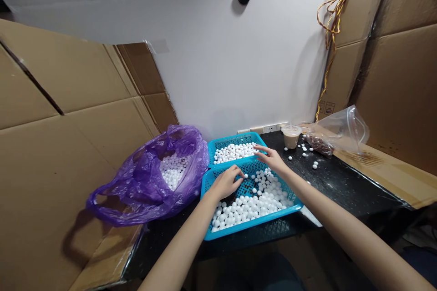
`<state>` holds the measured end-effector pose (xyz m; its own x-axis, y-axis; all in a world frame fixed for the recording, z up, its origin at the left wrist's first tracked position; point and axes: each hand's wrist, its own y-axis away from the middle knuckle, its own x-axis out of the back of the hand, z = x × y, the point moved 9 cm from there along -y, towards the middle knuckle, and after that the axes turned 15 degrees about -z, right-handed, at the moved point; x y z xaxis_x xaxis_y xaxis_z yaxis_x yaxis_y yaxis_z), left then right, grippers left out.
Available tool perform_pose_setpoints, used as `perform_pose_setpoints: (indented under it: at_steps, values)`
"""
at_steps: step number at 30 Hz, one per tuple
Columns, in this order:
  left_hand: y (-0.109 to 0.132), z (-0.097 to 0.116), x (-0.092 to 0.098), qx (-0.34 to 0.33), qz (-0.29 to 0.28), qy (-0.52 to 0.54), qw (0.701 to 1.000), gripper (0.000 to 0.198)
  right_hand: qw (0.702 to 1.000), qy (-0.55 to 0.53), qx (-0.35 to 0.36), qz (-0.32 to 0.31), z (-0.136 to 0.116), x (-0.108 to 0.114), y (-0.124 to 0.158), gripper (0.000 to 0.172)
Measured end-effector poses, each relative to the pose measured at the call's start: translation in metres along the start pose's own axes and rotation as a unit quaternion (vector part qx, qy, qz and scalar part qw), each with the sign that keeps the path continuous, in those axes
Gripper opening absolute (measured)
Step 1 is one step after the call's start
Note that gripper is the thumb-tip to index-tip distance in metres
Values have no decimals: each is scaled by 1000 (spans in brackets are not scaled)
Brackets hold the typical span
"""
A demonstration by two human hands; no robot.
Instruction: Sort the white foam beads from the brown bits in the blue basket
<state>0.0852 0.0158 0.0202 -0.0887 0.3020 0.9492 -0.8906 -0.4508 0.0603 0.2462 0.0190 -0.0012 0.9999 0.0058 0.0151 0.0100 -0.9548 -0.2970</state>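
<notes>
My left hand (226, 183) is over the left side of the front blue basket (251, 223), its thumb and fingertips closed around a small white ball (246, 176). Many more white balls lie heaped along the front and right of this basket, and small dark bits show on its bare mesh floor. Above the right end of the rear blue basket (235, 137), my right hand (272, 158) reaches with its fingers apart, close to the white balls (234, 152) spread inside. No ball is plainly visible in its fingers.
To the left, a purple plastic bag (143, 177) gapes around more white balls. On the black tabletop (344, 191) at right are a lidded cup (291, 136), loose balls and a clear zip bag (337, 132) with reddish-brown contents. Cardboard panels (399, 82) flank both sides.
</notes>
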Motion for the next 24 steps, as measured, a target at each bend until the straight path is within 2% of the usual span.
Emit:
perform_pose_setpoints:
  at_steps: [4, 9, 15, 21, 24]
  values:
    - [0, -2, -2, 7, -9, -6, 1000, 16, 1000, 25, -4, -17, -1, -5, 0, 36]
    - [-1, -7, -7, 16, -25, -12, 999, 15, 993, 106, -2, -56, -8, -17, 3, 23]
    - [-2, -10, -11, 23, -43, -19, 999, 17, 981, 184, 8, -65, -16, -20, 6, 16]
    - [-2, -5, -16, 14, -68, -21, 997, 20, 963, 223, -4, -153, -12, -40, 8, 10]
    - [-2, -4, -18, 10, -80, -25, 996, 19, 955, 241, -13, -174, -11, -46, 9, 11]
